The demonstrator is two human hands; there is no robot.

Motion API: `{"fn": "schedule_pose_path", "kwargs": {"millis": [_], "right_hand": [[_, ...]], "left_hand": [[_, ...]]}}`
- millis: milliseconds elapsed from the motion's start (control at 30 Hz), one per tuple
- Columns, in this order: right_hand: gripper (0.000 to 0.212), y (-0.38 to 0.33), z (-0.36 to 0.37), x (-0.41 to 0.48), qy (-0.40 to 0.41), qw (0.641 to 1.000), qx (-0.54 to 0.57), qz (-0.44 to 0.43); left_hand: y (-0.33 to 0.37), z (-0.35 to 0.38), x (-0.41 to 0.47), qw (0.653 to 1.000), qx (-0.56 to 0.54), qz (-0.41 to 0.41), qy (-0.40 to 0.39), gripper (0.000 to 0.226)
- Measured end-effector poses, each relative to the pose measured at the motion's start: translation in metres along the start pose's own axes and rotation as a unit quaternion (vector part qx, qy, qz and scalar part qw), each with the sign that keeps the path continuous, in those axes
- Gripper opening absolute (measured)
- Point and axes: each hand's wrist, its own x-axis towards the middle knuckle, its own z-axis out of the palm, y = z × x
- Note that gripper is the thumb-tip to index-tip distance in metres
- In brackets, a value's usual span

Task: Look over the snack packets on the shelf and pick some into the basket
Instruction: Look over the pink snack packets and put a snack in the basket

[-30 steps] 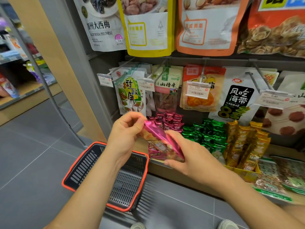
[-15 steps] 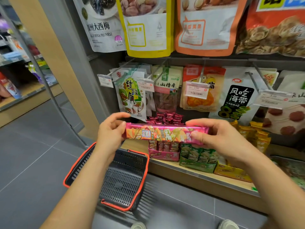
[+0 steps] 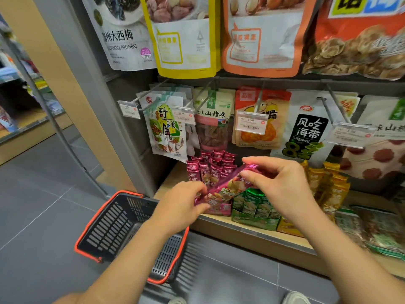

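The person holds one long pink snack packet (image 3: pixel 228 187) in front of the lowest shelf (image 3: pixel 252 234), a hand on each end. The left hand (image 3: pixel 186 205) pinches the lower end with curled fingers. The right hand (image 3: pixel 282 185) pinches the upper end between thumb and fingertips. This two-ended grip likely keeps the floppy wrapper stretched flat so its print can be read. The packet hangs just before the pink display box (image 3: pixel 210 170) of matching packets, with green packets (image 3: pixel 254 205) beside that box and yellow packets (image 3: pixel 328 185) further right. The black basket with its orange rim (image 3: pixel 87 234) sits on the floor below the left forearm, so a chosen packet need only be lowered a short way. Half a second earlier the packet was held level between the hands, its face turned up to the camera. Now it slants, with the left end dropped toward the basket and the right end raised. It is not yet in the basket.
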Motion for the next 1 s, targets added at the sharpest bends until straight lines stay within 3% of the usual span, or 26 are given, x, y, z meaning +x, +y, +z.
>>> {"fn": "schedule_pose_path", "kwargs": {"millis": [100,167,267,367,467,700,833,1000], "right_hand": [[0.030,-0.003,0.017,0.000,-0.025,0.999,-0.016,-0.020],[0.030,-0.002,0.026,0.004,-0.054,0.998,-0.028,-0.026],[0.018,0.000,0.024,0.019,-0.164,0.983,-0.078,-0.004],[0.015,0.010,0.017,0.044,-0.267,0.945,-0.187,0.006],[0.026,0.026,0.019,0.069,-0.244,0.929,-0.279,0.005],[0.032,0.066,0.060,0.109,-0.189,0.929,-0.318,0.021],[0.040,0.084,0.091,0.127,-0.217,0.903,-0.368,0.043],[0.035,0.106,0.112,0.131,-0.250,0.862,-0.435,0.069]], "left_hand": [[0.024,-0.005,0.006,0.991,-0.120,0.041,0.032,0.042],[0.032,-0.008,0.012,0.988,-0.142,0.046,0.046,0.043],[0.023,-0.012,0.018,0.986,-0.163,0.018,0.017,0.038],[0.006,-0.011,0.025,0.992,-0.125,0.017,-0.003,0.050],[-0.011,-0.006,0.040,0.992,-0.122,-0.005,0.014,0.046],[-0.042,0.033,0.072,0.990,-0.134,-0.029,0.022,0.048],[-0.053,0.061,0.076,0.993,-0.116,-0.030,0.011,0.049],[-0.069,0.084,0.073,0.992,-0.111,-0.035,-0.048,0.058]]}}
